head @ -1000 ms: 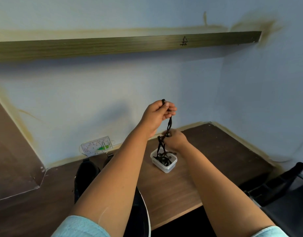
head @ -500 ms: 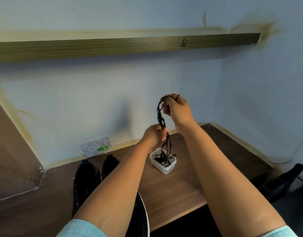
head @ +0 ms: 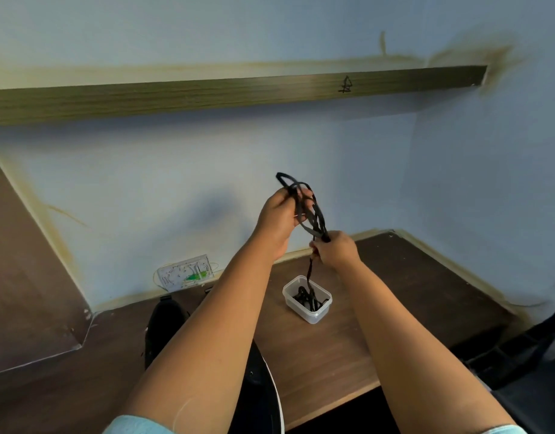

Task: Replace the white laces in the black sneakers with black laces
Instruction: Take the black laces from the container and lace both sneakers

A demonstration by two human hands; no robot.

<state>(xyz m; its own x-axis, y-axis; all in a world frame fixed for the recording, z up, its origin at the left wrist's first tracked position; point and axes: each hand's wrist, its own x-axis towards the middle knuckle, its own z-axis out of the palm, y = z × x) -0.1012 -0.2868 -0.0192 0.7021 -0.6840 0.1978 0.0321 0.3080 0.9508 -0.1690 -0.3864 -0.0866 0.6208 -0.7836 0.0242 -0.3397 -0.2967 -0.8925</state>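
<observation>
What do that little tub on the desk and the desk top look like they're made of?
The tub looks like thin, cloudy see-through plastic: the dark laces inside show through its wall. The desk top shows brown wood grain with a matt finish, probably laminate or veneer; real wood can't be ruled out.

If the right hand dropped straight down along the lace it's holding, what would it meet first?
Most likely the plastic container, where the black lace gripped by the right hand leads down; depth is uncertain, so it might meet the desk.
</observation>
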